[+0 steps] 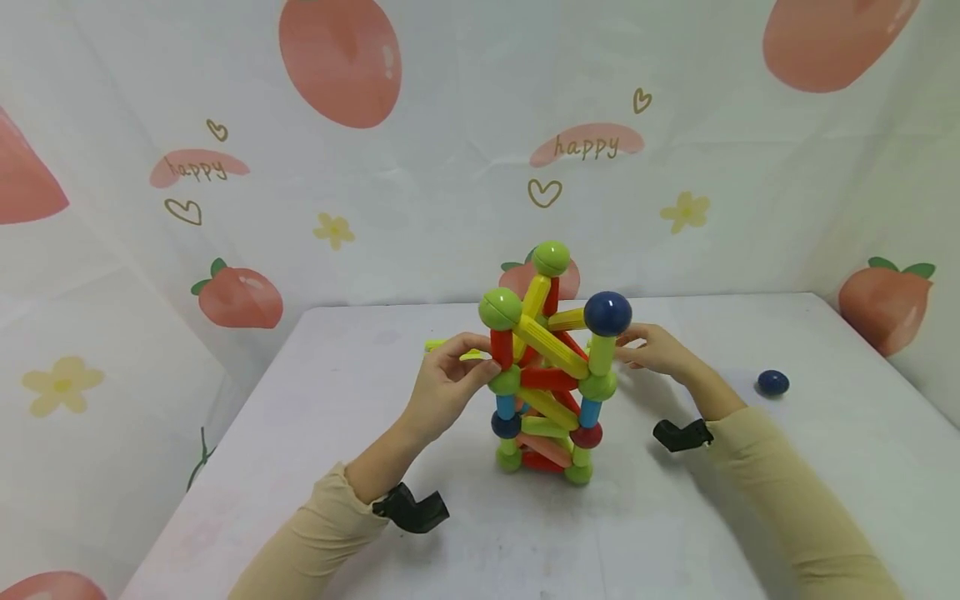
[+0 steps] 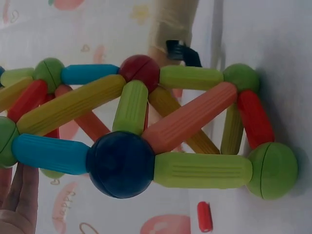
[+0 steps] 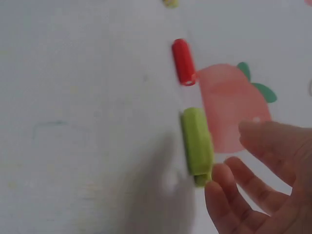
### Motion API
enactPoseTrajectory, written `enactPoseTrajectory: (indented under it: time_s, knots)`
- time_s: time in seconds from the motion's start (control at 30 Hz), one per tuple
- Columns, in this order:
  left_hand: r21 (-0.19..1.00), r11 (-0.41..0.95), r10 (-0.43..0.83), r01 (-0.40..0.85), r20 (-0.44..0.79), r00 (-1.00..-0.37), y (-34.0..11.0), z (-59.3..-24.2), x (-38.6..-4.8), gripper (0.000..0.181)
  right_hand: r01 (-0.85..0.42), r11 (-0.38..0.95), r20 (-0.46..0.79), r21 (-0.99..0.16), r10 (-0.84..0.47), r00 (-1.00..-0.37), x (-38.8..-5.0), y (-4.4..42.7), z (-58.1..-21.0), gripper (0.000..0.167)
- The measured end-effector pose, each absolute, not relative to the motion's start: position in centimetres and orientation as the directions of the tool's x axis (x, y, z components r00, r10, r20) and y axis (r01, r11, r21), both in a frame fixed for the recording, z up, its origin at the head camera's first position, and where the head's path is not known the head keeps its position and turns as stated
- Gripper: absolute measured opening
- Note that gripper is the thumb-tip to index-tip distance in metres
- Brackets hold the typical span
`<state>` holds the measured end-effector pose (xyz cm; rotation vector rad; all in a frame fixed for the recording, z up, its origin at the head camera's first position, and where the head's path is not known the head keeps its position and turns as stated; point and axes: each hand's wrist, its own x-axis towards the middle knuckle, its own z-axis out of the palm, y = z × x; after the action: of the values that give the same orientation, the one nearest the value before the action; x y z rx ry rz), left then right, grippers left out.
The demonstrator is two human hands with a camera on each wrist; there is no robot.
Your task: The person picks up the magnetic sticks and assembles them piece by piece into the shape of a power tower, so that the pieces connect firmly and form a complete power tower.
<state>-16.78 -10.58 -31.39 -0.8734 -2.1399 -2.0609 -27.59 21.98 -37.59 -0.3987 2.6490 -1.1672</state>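
Note:
A tower of magnetic rods and balls (image 1: 551,379) stands upright on the table, with a dark blue ball (image 1: 607,313) at its top right corner. On the left side my left hand (image 1: 442,392) pinches the tower at an upper red rod (image 1: 501,348), just above a green ball. Its fingers (image 2: 27,195) show at the lower left of the left wrist view. Beyond the tower, my right hand (image 1: 656,350) is partly hidden by it. The right wrist view shows that hand with loosely bent fingers beside a green rod (image 3: 197,141), apparently holding nothing.
A loose dark blue ball (image 1: 772,382) lies at the table's right. Yellow-green rods (image 1: 433,344) lie behind my left hand. A red rod (image 3: 184,62) lies beyond the green one. A printed cloth (image 1: 450,183) hangs behind the table.

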Motion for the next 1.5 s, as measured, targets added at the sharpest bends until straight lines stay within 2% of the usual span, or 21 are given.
enactPoseTrajectory:
  time_s: [0.2, 0.47, 0.67, 0.77, 0.87, 1.03, 1.13, 1.37, 1.5]
  knots:
    - [0.893, -0.090, 0.360, 0.442, 0.443, -0.821, -11.7, -31.3, -16.9, 0.048, -0.209, 0.729, -0.048, -0.652, -0.314, -0.948, -28.3, 21.6, -39.1, 0.034]
    - [0.884, -0.133, 0.379, 0.448, 0.463, -0.802, -11.8, -31.4, -17.1, 0.018, -0.255, 0.786, -0.004, -0.563, -0.311, -0.950, -28.2, 21.2, -39.2, 0.027]
    - [0.887, -0.148, 0.392, 0.437, 0.458, -0.798, -11.5, -31.4, -17.2, 0.017, -0.261, 0.755, 0.027, -0.602, -0.308, -0.951, -27.1, 21.4, -37.1, 0.027]
    - [0.887, -0.146, 0.401, 0.437, 0.457, -0.794, -11.3, -31.4, -17.4, 0.029, -0.268, 0.701, 0.073, -0.661, -0.295, -0.953, -26.0, 21.3, -34.3, 0.032]
    - [0.888, -0.138, 0.418, 0.440, 0.455, -0.787, -11.0, -31.5, -17.5, 0.050, -0.312, 0.614, 0.157, -0.725, -0.293, -0.943, -24.4, 21.0, -31.0, 0.033]
    - [0.891, -0.130, 0.430, 0.434, 0.445, -0.785, -10.3, -31.6, -17.6, 0.066, -0.485, 0.383, 0.359, -0.786, -0.355, -0.863, -21.7, 20.3, -26.7, 0.022]
    - [0.891, -0.133, 0.425, 0.434, 0.447, -0.787, -9.8, -31.7, -17.6, 0.065, -0.550, 0.289, 0.433, -0.784, -0.380, -0.817, -20.5, 19.8, -25.4, 0.020]
    - [0.900, -0.132, 0.433, 0.415, 0.429, -0.792, -9.0, -31.6, -17.6, 0.057, -0.541, 0.158, 0.456, -0.826, -0.377, -0.806, -19.6, 18.9, -24.5, 0.023]
    - [0.901, -0.126, 0.432, 0.415, 0.426, -0.795, -8.8, -31.5, -17.6, 0.049, -0.567, 0.051, 0.499, -0.822, -0.415, -0.761, -19.3, 18.8, -24.3, 0.024]
